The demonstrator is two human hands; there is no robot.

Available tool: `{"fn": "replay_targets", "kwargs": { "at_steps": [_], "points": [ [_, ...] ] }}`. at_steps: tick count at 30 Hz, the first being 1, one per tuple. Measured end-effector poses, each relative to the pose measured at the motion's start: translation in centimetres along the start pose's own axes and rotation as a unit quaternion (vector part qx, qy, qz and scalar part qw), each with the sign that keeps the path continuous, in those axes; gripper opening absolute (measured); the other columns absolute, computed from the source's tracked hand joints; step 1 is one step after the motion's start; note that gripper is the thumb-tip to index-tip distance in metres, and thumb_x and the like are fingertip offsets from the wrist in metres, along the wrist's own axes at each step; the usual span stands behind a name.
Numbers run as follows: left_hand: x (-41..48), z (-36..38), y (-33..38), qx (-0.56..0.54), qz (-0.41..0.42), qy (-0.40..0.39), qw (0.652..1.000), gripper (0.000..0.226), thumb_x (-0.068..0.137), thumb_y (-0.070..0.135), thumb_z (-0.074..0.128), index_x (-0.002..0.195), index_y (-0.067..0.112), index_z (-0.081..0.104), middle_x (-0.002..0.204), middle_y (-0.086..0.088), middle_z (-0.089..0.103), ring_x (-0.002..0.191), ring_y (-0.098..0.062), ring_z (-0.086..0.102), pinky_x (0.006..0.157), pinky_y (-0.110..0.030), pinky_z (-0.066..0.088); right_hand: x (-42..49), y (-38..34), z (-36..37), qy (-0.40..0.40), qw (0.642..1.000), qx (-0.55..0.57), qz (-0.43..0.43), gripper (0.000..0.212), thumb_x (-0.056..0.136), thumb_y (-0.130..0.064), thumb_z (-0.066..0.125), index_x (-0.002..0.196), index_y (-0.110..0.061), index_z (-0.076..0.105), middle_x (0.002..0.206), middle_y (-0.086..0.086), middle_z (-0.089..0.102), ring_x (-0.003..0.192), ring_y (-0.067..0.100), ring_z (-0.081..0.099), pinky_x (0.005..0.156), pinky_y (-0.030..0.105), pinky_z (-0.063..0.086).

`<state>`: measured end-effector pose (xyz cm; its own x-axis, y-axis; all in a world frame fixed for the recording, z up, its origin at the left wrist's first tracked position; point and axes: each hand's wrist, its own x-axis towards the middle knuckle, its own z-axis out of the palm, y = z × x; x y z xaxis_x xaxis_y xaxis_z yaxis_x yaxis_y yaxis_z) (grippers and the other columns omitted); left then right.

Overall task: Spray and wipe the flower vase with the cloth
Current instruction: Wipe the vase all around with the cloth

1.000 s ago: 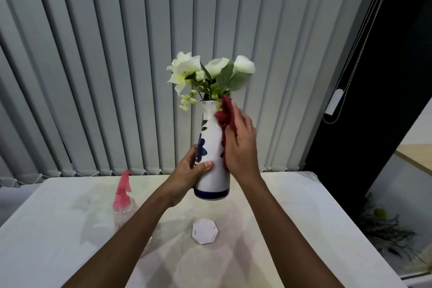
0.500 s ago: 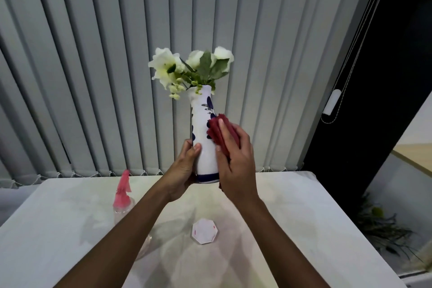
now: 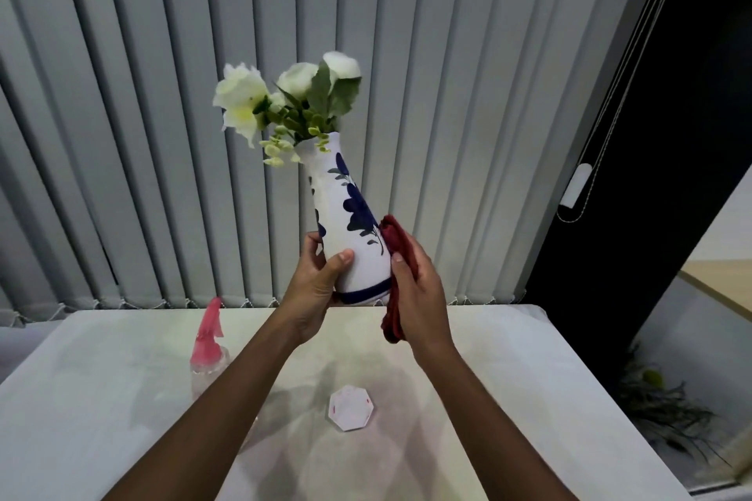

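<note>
Head view looks down on a pale, smooth table (image 3: 508, 378) with a faintly marbled sheen, its far edge running along grey vertical blinds (image 3: 142, 114) whose slats hang in long matte strips joined by a beaded chain at the bottom.

Above the middle of that far edge, the flower vase (image 3: 350, 224) is held in the air, tilted with its neck leaning left. It is glossy white ceramic, narrow at the mouth and widening to a round base, painted with dark blue leaves and a blue band near the bottom. White flowers (image 3: 285, 94) with soft petals and green leaves fill its mouth.

The left hand (image 3: 313, 289) is wrapped around the lower left side of the vase, thumb pressed on the front. The right hand (image 3: 419, 293) is curled around a dark red cloth (image 3: 396, 248), soft and crumpled, pressing it against the lower right side of the vase; one end of the cloth hangs below the palm.

Near the left edge of the table stands a clear plastic spray bottle (image 3: 209, 350) with a translucent pink trigger head. Towards the near middle lies a flat white octagonal coaster (image 3: 350, 407) with small red marks, too small to read.
</note>
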<state>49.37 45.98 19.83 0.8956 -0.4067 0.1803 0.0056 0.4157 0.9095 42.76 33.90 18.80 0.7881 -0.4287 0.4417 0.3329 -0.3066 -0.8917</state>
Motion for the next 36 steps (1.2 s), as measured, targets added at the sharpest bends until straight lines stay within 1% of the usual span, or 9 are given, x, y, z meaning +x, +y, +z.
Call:
{"fn": "replay_targets", "kwargs": {
  "at_steps": [3,7,12,18,20,23,27,32,36],
  "points": [
    [0.2,0.0,0.2,-0.007,-0.008,0.011,1.000,0.022,0.092,0.018,0.053,0.104,0.035,0.046,0.108,0.011,0.062,0.096,-0.018,0.062,0.061,-0.038,0.061,-1.7,1.7,-0.3,0.050,0.985,-0.118,-0.113,0.040,0.096,-0.040,0.042,0.134,-0.050,0.044,0.127,-0.011,0.049,0.114,0.013,0.053,0.097,0.040,0.049],
    [-0.3,-0.2,0.0,0.022,-0.037,-0.026,0.999,0.024,0.090,0.020,0.059,0.105,0.035,0.046,0.110,0.002,0.064,0.091,-0.018,0.065,0.065,-0.038,0.061,-1.0,0.8,-0.5,0.060,0.954,-0.201,-0.213,0.042,0.097,-0.035,0.042,0.138,-0.040,0.047,0.131,-0.004,0.049,0.114,0.012,0.045,0.099,0.022,0.041],
    [-0.7,0.0,-0.7,0.021,-0.048,-0.088,0.995,0.062,0.056,0.042,0.071,0.114,0.042,0.049,0.115,0.008,0.067,0.097,-0.016,0.067,0.069,-0.037,0.059,2.8,-2.6,-1.1,-0.002,0.995,-0.071,-0.073,0.038,0.099,-0.024,0.044,0.130,-0.044,0.056,0.124,-0.005,0.060,0.117,0.010,0.056,0.105,0.032,0.044],
    [-0.4,0.7,-0.5,-0.022,-0.025,-0.040,0.999,0.067,0.059,0.042,0.070,0.121,0.035,0.049,0.124,0.002,0.063,0.106,-0.022,0.064,0.076,-0.044,0.060,0.5,-2.4,-1.7,-0.031,0.996,0.024,0.075,0.035,0.101,-0.025,0.046,0.129,-0.043,0.056,0.115,-0.011,0.069,0.092,-0.002,0.066,0.081,0.022,0.056],
    [-0.2,0.5,-0.3,-0.012,-0.042,-0.032,0.999,0.058,0.069,0.040,0.065,0.124,0.032,0.049,0.124,-0.002,0.063,0.108,-0.027,0.063,0.075,-0.044,0.060,-1.0,-2.0,-1.5,0.011,0.999,-0.022,0.029,0.040,0.100,-0.024,0.047,0.130,-0.049,0.051,0.115,-0.010,0.064,0.088,-0.003,0.064,0.077,0.018,0.054],
    [-0.3,0.4,-0.1,0.025,-0.065,-0.050,0.996,0.049,0.075,0.037,0.062,0.122,0.028,0.052,0.115,-0.002,0.067,0.104,-0.026,0.064,0.074,-0.040,0.059,-0.8,-2.1,-1.0,0.040,0.981,-0.160,-0.101,0.041,0.099,-0.026,0.047,0.137,-0.040,0.048,0.128,-0.003,0.055,0.116,0.011,0.053,0.097,0.025,0.045],
    [-1.1,0.6,-0.8,0.078,-0.050,-0.082,0.992,0.068,0.063,0.039,0.075,0.124,0.020,0.052,0.112,-0.001,0.070,0.095,-0.015,0.069,0.076,-0.025,0.056,1.7,-3.6,-1.0,0.070,0.955,-0.227,-0.177,0.045,0.094,-0.024,0.047,0.138,-0.029,0.052,0.130,0.002,0.056,0.116,0.016,0.051,0.099,0.026,0.043],
    [-1.1,1.2,-1.3,0.056,-0.047,-0.069,0.995,0.078,0.050,0.043,0.074,0.121,0.019,0.054,0.107,-0.001,0.071,0.092,-0.015,0.068,0.074,-0.023,0.056,3.0,-4.9,-1.1,0.064,0.988,-0.102,-0.094,0.037,0.099,-0.021,0.048,0.133,-0.033,0.054,0.131,-0.004,0.057,0.116,0.010,0.056,0.104,0.034,0.047],
    [-0.5,0.8,-0.7,0.031,-0.032,-0.046,0.998,0.071,0.055,0.039,0.075,0.121,0.024,0.052,0.105,0.004,0.071,0.087,-0.012,0.069,0.068,-0.024,0.057,1.3,-3.7,-1.8,-0.006,0.999,-0.046,-0.024,0.039,0.098,-0.018,0.052,0.122,-0.049,0.058,0.122,-0.012,0.065,0.110,0.003,0.061,0.096,0.022,0.051]
  ]
}}
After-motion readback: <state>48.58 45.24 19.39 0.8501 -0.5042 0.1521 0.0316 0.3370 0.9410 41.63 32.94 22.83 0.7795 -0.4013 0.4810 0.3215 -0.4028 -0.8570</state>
